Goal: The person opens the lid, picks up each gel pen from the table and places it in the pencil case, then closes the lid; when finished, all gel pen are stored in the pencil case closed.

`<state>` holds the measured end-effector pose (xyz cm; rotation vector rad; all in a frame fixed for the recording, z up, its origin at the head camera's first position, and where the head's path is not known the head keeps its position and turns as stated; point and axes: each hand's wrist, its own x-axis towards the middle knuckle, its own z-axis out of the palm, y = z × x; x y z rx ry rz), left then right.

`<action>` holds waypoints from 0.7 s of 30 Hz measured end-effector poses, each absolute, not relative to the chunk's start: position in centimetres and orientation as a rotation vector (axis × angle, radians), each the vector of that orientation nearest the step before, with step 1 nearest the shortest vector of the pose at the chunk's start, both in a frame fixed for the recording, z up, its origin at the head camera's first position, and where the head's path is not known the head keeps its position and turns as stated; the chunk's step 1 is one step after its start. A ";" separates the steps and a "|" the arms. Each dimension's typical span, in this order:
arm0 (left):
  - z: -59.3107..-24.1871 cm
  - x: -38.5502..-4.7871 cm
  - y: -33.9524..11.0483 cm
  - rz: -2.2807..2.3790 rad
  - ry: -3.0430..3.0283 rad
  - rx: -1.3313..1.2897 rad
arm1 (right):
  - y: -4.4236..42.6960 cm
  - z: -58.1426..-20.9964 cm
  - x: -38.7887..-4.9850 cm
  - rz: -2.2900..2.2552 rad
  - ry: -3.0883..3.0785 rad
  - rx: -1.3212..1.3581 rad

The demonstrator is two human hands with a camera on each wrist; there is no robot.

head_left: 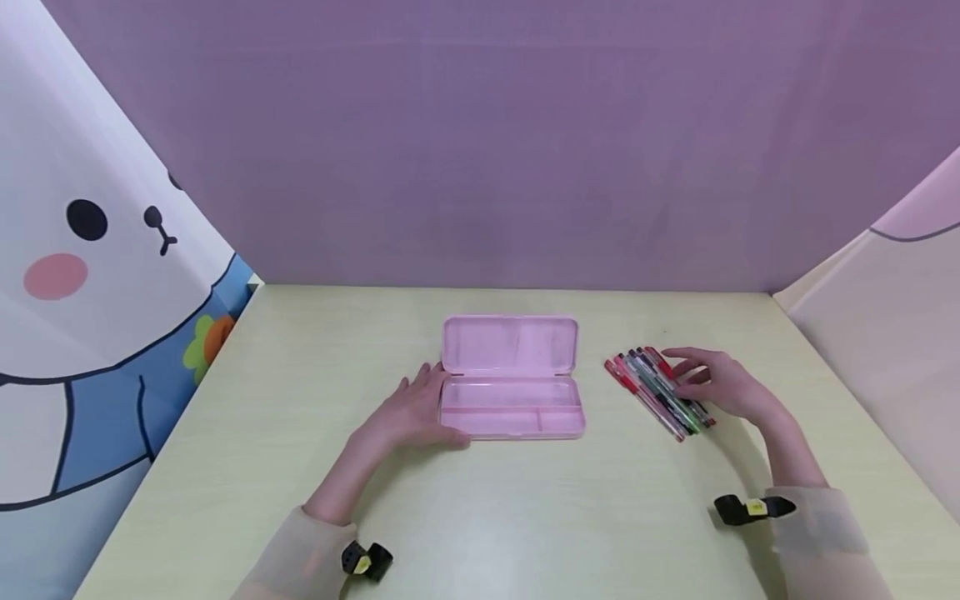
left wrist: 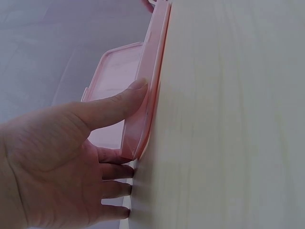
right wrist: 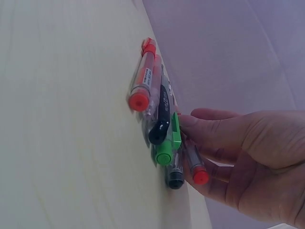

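A pink pencil case [head_left: 513, 422] lies with its lid [head_left: 510, 345] folded back on the table, its compartments showing. My left hand [head_left: 420, 411] holds it at the left end. In the left wrist view the thumb [left wrist: 119, 104] presses the front wall and the other fingers are by the end. Several pens [head_left: 651, 388] lie side by side in a slanted bunch to the case's right, with red, black and green ends. My right hand [head_left: 723, 385] is over the right side of the bunch, its thumb and fingers around a red-ended pen [right wrist: 196, 164].
The pale wooden table [head_left: 517, 517] runs back to a purple cloth wall [head_left: 510, 158]. A cartoon-printed cloth [head_left: 97, 333] hangs on the left, and a pale cloth [head_left: 892, 333] on the right. Small black devices sit at both wrists.
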<state>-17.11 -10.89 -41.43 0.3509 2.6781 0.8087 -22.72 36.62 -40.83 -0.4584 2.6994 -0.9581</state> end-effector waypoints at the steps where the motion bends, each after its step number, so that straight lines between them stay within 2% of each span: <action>1: -41.4 -17.1 -10.9 0.808 2.680 0.351 | 36.6 -40.8 -22.7 -0.958 2.696 -0.456; 15: -41.4 -17.3 -10.9 0.800 2.677 0.337 | 36.5 -39.8 -22.5 -0.904 2.763 -0.461; 21: -41.4 -17.2 -10.9 0.805 2.671 0.329 | 36.1 -39.5 -22.3 -1.066 2.815 -0.467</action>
